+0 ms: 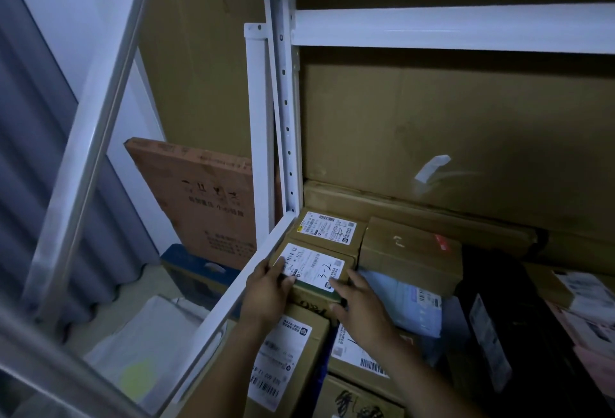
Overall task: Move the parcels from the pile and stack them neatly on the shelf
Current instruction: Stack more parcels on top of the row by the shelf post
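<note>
A small brown parcel (314, 266) with a white label marked "3-2" lies on the shelf, at its left end, on top of other boxes. My left hand (268, 289) holds its near left corner, thumb on the label. My right hand (361, 306) lies with straight fingers against its near right edge. Behind it sits a second labelled parcel (327, 227), close to the white shelf post (283, 124). A plain brown box (411, 252) stands to the right of both.
A grey-blue mailer bag (404, 301), a black package (492, 327) and pinkish parcels (589, 317) fill the shelf to the right. Larger labelled boxes (286, 354) lie under my forearms. A white beam (452, 28) runs overhead. An orange flat carton (203, 197) leans left of the shelf.
</note>
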